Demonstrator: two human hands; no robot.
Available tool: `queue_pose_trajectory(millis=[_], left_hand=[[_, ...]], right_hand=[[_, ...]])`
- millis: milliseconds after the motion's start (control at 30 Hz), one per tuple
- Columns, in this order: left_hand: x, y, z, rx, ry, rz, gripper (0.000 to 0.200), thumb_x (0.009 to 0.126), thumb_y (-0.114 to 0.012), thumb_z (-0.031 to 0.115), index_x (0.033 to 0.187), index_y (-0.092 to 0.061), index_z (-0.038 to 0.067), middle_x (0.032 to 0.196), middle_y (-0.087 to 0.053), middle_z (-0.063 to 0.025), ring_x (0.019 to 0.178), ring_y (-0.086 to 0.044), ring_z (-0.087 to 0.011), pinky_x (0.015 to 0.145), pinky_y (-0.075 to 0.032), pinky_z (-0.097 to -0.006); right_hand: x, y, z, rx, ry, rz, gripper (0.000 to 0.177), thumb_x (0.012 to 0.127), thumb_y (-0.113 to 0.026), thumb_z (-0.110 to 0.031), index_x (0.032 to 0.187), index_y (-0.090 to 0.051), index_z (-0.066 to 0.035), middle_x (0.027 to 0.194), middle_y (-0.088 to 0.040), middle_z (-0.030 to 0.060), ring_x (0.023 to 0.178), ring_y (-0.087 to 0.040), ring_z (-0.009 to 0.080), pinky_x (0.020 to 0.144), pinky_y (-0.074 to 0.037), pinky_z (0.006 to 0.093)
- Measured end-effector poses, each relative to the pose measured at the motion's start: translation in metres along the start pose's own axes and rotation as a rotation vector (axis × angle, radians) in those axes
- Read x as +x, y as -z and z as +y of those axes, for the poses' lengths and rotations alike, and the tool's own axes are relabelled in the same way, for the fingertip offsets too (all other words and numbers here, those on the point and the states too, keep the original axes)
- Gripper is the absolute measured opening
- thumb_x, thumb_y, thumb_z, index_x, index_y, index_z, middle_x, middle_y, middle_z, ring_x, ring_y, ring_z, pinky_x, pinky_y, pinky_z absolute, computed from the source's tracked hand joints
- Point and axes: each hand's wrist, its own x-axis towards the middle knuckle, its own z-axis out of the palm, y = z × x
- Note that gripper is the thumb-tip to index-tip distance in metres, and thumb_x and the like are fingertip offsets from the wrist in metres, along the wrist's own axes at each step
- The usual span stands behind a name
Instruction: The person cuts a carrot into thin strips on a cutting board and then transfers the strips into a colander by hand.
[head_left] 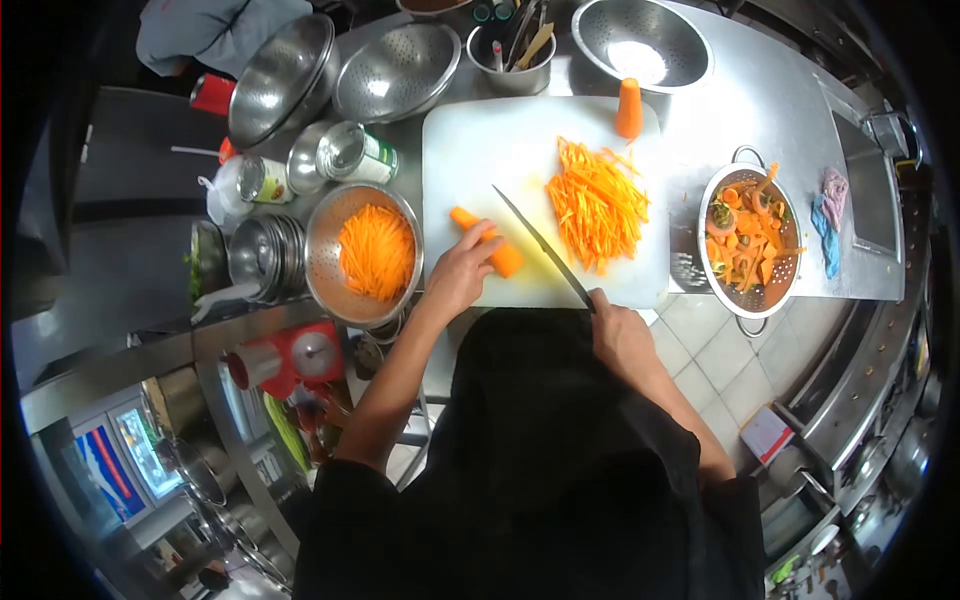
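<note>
My left hand [462,268] has its fingers closed on a peeled carrot [505,259] at the lower left of the white cutting board [450,150]. In my right hand [622,340], at the board's front edge, is the handle of a long knife [540,240]. Its blade points up and left across the board, apart from the carrot. A pile of carrot strips [598,205] lies right of the blade. Another carrot piece [629,110] is at the board's upper right. More strips [376,252] fill a steel bowl [327,292] left of the board.
A colander [710,260] with peels and carrot ends stands on the right, beside cloths [832,220]. Behind the board are large steel bowls [400,70] and a utensil pot [520,78]. Opened cans [358,155] stand on the left. A person's grey sleeve [215,30] shows at the upper left.
</note>
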Motion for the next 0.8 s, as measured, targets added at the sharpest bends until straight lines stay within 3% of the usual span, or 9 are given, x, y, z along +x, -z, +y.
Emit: queue_pose_trajectory(millis=[67, 167, 333, 400, 467, 600, 667, 800], left_hand=[[-0.003, -0.001, 0.000, -0.023, -0.007, 0.034, 0.042, 0.074, -0.066, -0.008, 0.114, -0.060, 0.005, 0.126, -0.052, -0.0099, 0.105, -0.059, -0.0322, 0.084, -0.050, -0.0400], [-0.005, 0.002, -0.003, -0.044, -0.032, 0.091, 0.038, 0.074, -0.067, -0.007, 0.110, -0.060, 0.004, 0.117, -0.053, -0.0096, 0.099, -0.061, -0.0320, 0.080, -0.051, -0.0402], [0.003, 0.008, -0.001, -0.120, -0.051, 0.011, 0.032, 0.074, -0.063, -0.010, 0.103, -0.060, 0.002, 0.107, -0.051, -0.0114, 0.097, -0.060, -0.0316, 0.077, -0.049, -0.0399], [0.003, 0.005, -0.005, -0.138, -0.062, 0.027, 0.031, 0.074, -0.063, -0.010, 0.102, -0.060, 0.001, 0.106, -0.051, -0.0114, 0.096, -0.060, -0.0317, 0.077, -0.048, -0.0402], [0.003, 0.003, -0.010, -0.149, -0.075, 0.036, 0.030, 0.074, -0.062, -0.010, 0.101, -0.059, 0.000, 0.104, -0.051, -0.0115, 0.095, -0.059, -0.0318, 0.076, -0.048, -0.0405], [0.002, -0.001, -0.012, -0.179, -0.136, 0.111, 0.028, 0.074, -0.062, -0.010, 0.100, -0.059, 0.000, 0.105, -0.052, -0.0117, 0.095, -0.060, -0.0318, 0.077, -0.049, -0.0396], [0.002, -0.002, -0.012, -0.180, -0.148, 0.139, 0.028, 0.074, -0.062, -0.011, 0.100, -0.059, 0.000, 0.105, -0.053, -0.0117, 0.096, -0.060, -0.0318, 0.078, -0.049, -0.0395], [0.002, -0.004, -0.013, -0.157, -0.148, 0.168, 0.028, 0.073, -0.063, -0.010, 0.099, -0.059, 0.000, 0.105, -0.053, -0.0120, 0.096, -0.060, -0.0317, 0.077, -0.050, -0.0393]], right_hand=[[0.005, -0.008, -0.001, -0.130, 0.108, 0.087, 0.021, 0.083, -0.049, -0.002, 0.103, -0.046, -0.001, 0.064, -0.061, 0.0200, 0.061, -0.062, 0.0401, 0.057, -0.050, 0.0496], [0.011, -0.007, -0.008, -0.213, 0.125, 0.049, 0.023, 0.079, -0.049, 0.001, 0.101, -0.046, -0.001, 0.063, -0.060, 0.0185, 0.058, -0.061, 0.0389, 0.056, -0.050, 0.0488], [-0.009, 0.005, -0.033, -0.282, 0.102, -0.010, 0.025, 0.082, -0.049, -0.002, 0.106, -0.047, -0.001, 0.063, -0.060, 0.0185, 0.058, -0.061, 0.0385, 0.054, -0.049, 0.0480], [-0.025, 0.013, -0.044, -0.284, 0.117, 0.023, 0.025, 0.083, -0.049, -0.003, 0.108, -0.047, 0.000, 0.063, -0.060, 0.0184, 0.058, -0.061, 0.0385, 0.054, -0.049, 0.0479], [-0.034, 0.018, -0.054, -0.314, -0.022, -0.134, 0.024, 0.086, -0.048, -0.005, 0.109, -0.048, -0.001, 0.064, -0.061, 0.0184, 0.058, -0.061, 0.0390, 0.054, -0.049, 0.0484], [-0.034, 0.009, -0.057, -0.319, -0.047, -0.141, 0.021, 0.086, -0.047, -0.005, 0.107, -0.048, -0.001, 0.064, -0.061, 0.0189, 0.059, -0.061, 0.0394, 0.055, -0.049, 0.0493], [-0.017, -0.009, -0.052, -0.303, 0.034, -0.012, 0.022, 0.084, -0.048, -0.003, 0.106, -0.046, -0.001, 0.064, -0.061, 0.0199, 0.059, -0.061, 0.0402, 0.055, -0.048, 0.0503], [0.034, -0.038, -0.053, -0.271, 0.021, 0.009, 0.024, 0.081, -0.049, -0.001, 0.104, -0.043, -0.001, 0.063, -0.060, 0.0214, 0.059, -0.061, 0.0413, 0.056, -0.048, 0.0511]])
